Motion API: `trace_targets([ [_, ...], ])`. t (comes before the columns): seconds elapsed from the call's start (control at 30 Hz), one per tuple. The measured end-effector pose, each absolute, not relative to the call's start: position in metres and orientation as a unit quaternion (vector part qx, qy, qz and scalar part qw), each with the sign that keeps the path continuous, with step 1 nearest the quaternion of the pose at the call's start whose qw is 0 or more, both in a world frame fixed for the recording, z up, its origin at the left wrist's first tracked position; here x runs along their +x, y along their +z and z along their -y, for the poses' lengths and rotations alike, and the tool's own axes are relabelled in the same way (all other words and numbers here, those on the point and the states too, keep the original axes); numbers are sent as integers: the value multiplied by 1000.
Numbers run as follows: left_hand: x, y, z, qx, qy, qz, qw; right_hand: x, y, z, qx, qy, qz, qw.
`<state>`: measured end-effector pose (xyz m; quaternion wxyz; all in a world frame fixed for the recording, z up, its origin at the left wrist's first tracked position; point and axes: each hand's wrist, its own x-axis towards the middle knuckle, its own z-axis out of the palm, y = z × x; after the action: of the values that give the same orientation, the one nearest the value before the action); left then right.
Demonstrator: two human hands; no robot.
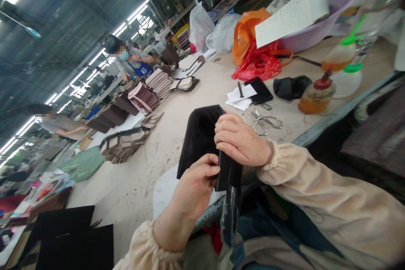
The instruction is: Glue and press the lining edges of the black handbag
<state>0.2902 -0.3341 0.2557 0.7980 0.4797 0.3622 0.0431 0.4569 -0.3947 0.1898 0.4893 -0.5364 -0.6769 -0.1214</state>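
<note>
Both my hands hold a dark brown folded piece (pixel 200 135), flat like a folded paper bag, above the near edge of the long worktable (pixel 186 109). My left hand (pixel 193 187) is closed on its lower edge, thumb pressed against the piece. My right hand (pixel 238 139) is wrapped over its right side, fingers curled round it. A dark strip (pixel 230 211) hangs down from the piece below my hands.
Scissors (pixel 265 123), a black phone (pixel 258 90) on white papers, glue bottles (pixel 316 93), red and orange plastic bags (pixel 256 57) and a lilac basin (pixel 319 21) lie to the right. Stacks of brown folded pieces (pixel 144 95) line the far table. Two people work at the far left.
</note>
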Motion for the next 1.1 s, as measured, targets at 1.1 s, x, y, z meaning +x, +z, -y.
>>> trace_targets([
  [1.1, 247, 239, 338, 960, 261, -59, 83, 452, 191, 392, -561, -122, 659, 486],
])
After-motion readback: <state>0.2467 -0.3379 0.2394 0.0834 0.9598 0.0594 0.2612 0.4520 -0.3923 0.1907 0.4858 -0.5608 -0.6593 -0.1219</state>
